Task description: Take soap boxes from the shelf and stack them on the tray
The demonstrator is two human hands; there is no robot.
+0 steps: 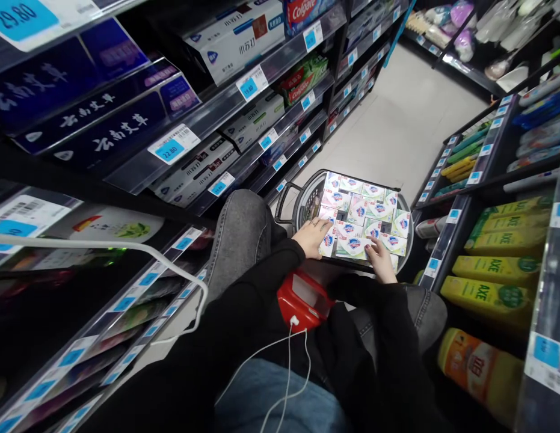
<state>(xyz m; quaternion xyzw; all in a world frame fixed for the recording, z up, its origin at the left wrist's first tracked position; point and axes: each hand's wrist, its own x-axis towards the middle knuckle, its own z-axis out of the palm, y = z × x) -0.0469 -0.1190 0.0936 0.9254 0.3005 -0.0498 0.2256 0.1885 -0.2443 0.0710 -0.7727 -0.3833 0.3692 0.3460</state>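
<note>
Blue-logoed white soap boxes (358,209) fill the basket (308,198); left hand (313,237), right hand (381,260) touch them, grip unclear; pale floor (392,120), shelves (270,75) surround it.

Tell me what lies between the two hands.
In the head view, white boxes with printed logos lie between the left hand and the right hand.

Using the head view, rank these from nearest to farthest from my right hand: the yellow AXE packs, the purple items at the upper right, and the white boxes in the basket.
From your right hand:
1. White boxes: directly under your fingertips.
2. Yellow AXE packs: shelved to the right.
3. Purple items: far off, upper right.
</note>
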